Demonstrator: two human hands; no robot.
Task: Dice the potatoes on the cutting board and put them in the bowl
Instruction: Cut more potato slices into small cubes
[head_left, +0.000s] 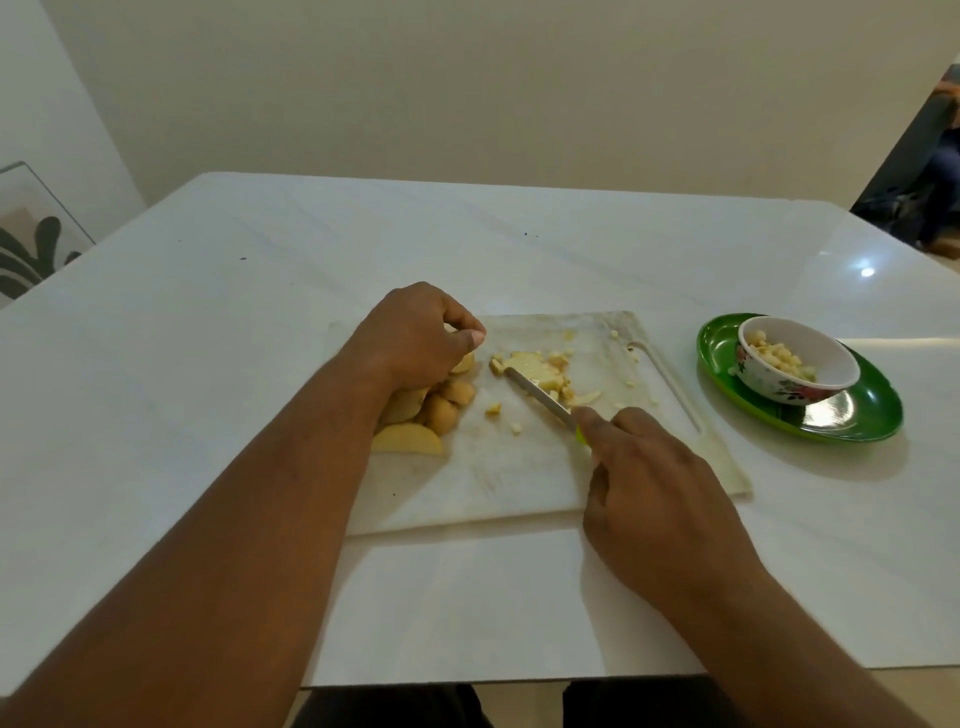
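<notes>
A plain cream wall (467, 78) fills the top of the frame, with a framed leaf print (31, 244) at the left edge and a dark doorway at the upper right. Below it a glossy white table (208, 338) spans the picture, catching a lamp's glare at the right. No brand, label or writing can be read anywhere.

A white cutting board (519, 467) lies at the centre. On its left side the left hand (415, 338) rests, fingers curled over a heap of potato wedges (431, 410). The right hand (654, 483), lower right of centre, grips a green-handled knife (540, 396) whose blade lies against a part-diced potato (535, 370) mid-board, loose cubes scattered around.

At the right, off the board, a green plate (872, 410) carries a floral bowl (795, 364) holding diced potato (779, 356).
</notes>
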